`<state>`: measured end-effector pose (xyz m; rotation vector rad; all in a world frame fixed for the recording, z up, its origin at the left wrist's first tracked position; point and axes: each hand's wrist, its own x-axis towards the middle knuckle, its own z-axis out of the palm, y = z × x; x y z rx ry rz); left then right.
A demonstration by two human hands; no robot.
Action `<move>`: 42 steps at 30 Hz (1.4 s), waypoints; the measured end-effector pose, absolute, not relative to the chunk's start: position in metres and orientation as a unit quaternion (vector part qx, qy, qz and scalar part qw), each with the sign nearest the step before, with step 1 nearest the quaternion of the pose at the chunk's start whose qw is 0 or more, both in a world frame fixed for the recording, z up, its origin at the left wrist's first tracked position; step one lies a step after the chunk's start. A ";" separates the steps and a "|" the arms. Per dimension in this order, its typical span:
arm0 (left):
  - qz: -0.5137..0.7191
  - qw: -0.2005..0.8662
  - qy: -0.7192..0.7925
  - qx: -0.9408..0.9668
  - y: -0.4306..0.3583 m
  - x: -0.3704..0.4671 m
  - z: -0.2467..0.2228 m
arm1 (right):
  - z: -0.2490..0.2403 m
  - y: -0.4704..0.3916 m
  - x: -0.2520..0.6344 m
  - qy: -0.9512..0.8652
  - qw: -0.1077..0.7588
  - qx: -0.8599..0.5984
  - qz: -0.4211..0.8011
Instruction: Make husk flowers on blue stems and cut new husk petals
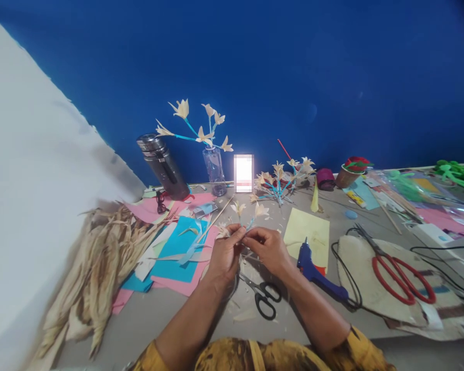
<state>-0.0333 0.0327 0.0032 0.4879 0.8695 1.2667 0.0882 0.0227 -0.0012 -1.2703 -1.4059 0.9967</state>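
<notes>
Near the middle of the table my left hand [229,251] pinches the stems of a small bunch of pale flowers [238,208]. Close against it, my right hand [266,247] has its fingers pressed together at the same stems, beside another pale bloom [261,210]. The fingertips nearly meet, and the stem ends are hidden by them. Below the hands lie black-handled scissors [266,299]. A blue glue gun [317,275] rests right of my right forearm, by a yellow sheet [307,232].
Dried husks [96,263] and coloured paper [181,250] lie left. Behind stand a dark flask [164,167], a clear bottle [214,172] with flowers, and a bright phone-like screen [243,173]. More flowers [280,183] lie back right; red-handled scissors [402,278] rest on cloth.
</notes>
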 end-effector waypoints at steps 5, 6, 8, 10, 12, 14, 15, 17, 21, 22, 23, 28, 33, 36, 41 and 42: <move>0.578 0.678 0.393 0.226 0.031 -0.032 0.002 | -0.003 0.019 0.084 -0.566 0.502 -0.531 0.383; 0.584 0.669 0.399 0.229 0.030 -0.031 0.002 | -0.003 0.019 0.084 -0.561 0.506 -0.533 0.380; 0.596 0.652 0.411 0.224 0.028 -0.028 0.003 | -0.003 0.018 0.084 -0.549 0.516 -0.535 0.382; 0.595 0.650 0.423 0.212 0.025 -0.025 0.004 | -0.004 0.018 0.085 -0.532 0.526 -0.533 0.396; 0.585 0.657 0.432 0.199 0.023 -0.023 0.005 | -0.005 0.018 0.085 -0.511 0.537 -0.530 0.412; 0.577 0.666 0.435 0.187 0.022 -0.022 0.004 | -0.007 0.018 0.085 -0.492 0.546 -0.527 0.426; 0.577 0.668 0.435 0.180 0.023 -0.022 0.004 | -0.007 0.018 0.085 -0.487 0.549 -0.525 0.432; 0.582 0.669 0.432 0.167 0.024 -0.021 0.002 | -0.008 0.019 0.085 -0.485 0.549 -0.516 0.444; 0.603 0.668 0.398 0.176 0.026 -0.021 0.001 | -0.007 0.020 0.085 -0.503 0.543 -0.505 0.444; 0.603 0.671 0.388 0.188 0.026 -0.020 0.002 | -0.006 0.021 0.085 -0.507 0.543 -0.503 0.441; 0.601 0.675 0.378 0.201 0.025 -0.020 0.003 | -0.005 0.021 0.086 -0.510 0.544 -0.502 0.438; 0.556 0.702 0.374 0.242 0.017 -0.020 -0.002 | 0.000 0.025 0.093 -0.492 0.558 -0.523 0.415; 0.486 0.704 0.403 0.325 0.013 -0.017 -0.020 | 0.000 0.029 0.104 -0.485 0.569 -0.543 0.384; 0.454 0.704 0.417 0.351 0.011 -0.013 -0.023 | -0.002 0.031 0.107 -0.488 0.569 -0.546 0.374; 0.464 0.685 0.428 0.363 0.013 -0.013 -0.014 | -0.003 0.031 0.109 -0.503 0.570 -0.530 0.377; 0.472 0.671 0.432 0.374 0.015 -0.016 -0.012 | -0.004 0.030 0.109 -0.503 0.568 -0.532 0.375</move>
